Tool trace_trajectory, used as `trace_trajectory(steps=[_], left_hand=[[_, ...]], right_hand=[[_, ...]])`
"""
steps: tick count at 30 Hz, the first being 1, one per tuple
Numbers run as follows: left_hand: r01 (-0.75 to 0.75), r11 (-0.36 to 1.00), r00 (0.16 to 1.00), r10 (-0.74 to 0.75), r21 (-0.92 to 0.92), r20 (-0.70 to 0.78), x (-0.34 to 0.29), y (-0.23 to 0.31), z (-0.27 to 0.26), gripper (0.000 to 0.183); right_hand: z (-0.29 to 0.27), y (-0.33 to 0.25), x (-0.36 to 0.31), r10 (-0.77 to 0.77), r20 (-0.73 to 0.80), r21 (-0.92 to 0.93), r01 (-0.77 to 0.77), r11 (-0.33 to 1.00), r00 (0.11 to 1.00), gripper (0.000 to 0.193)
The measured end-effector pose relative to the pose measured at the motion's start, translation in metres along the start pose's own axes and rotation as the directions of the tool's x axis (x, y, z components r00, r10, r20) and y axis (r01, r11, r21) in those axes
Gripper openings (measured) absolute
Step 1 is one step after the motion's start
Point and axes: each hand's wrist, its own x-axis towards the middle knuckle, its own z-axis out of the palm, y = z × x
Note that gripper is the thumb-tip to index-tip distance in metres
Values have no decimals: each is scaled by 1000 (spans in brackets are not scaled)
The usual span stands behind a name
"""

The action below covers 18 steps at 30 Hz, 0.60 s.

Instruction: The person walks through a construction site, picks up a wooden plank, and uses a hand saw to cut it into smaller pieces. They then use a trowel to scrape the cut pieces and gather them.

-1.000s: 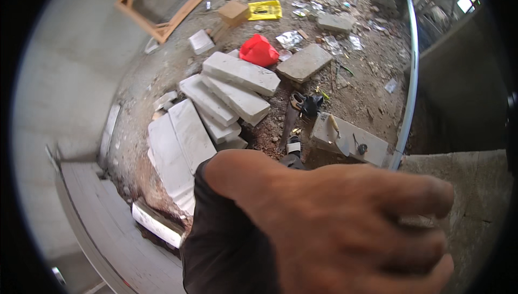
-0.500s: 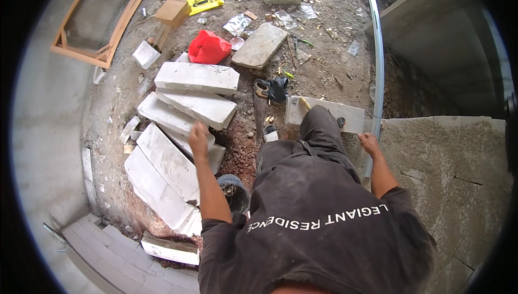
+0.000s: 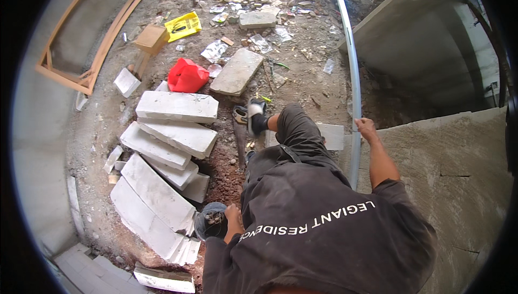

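My left hand [image 3: 233, 218] is low at my side, next to the rim of a dark bucket [image 3: 200, 228] with dry, twiggy debris inside. Its fingers are partly hidden, and I cannot tell whether they touch the rim. Out to the right, my right hand [image 3: 366, 128] has its fingers curled against a long grey metal pole [image 3: 353, 78]. Several pale, whitish blocks [image 3: 177, 106] lie stacked and fanned out left of my legs. My shod foot [image 3: 256, 111] shows in front, beside another shoe [image 3: 239, 115]. Behind my knee lies another pale block [image 3: 332, 136].
A rough masonry wall top [image 3: 431, 154] runs along the right, with a dark gap beyond it. Ahead lie a red bag [image 3: 187, 76], a concrete slab [image 3: 237, 72], a cardboard box [image 3: 151, 39], a yellow bag [image 3: 183, 26] and scattered rubble. A wooden frame [image 3: 102, 51] leans at the far left.
My left hand has dropped from over the blocks to beside the bucket. My right hand has come against the pole. One foot has swung forward into view, and the view has shifted.
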Motion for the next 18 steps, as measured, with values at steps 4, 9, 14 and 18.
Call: trace_trajectory(steps=[4, 9, 14, 18], left_hand=[[-240, 965, 970, 244, 106, -24, 9, 114, 9, 24], [-430, 897, 882, 442, 104, -166, 36, 228, -13, 31], [-374, 924, 897, 381, 75, -222, 46, 269, 16, 33], [-246, 966, 954, 256, 81, -157, 52, 268, 67, 32]], right_hand=[[73, -31, 1, 3, 238, 15, -7, 1000, 971, 41], [111, -54, 14, 21, 334, 92, -54, 994, 942, 39], [126, 4, 76, 86, 292, 113, -123, 986, 953, 37], [127, 26, 118, 185, 336, 82, -225, 971, 923, 35]])
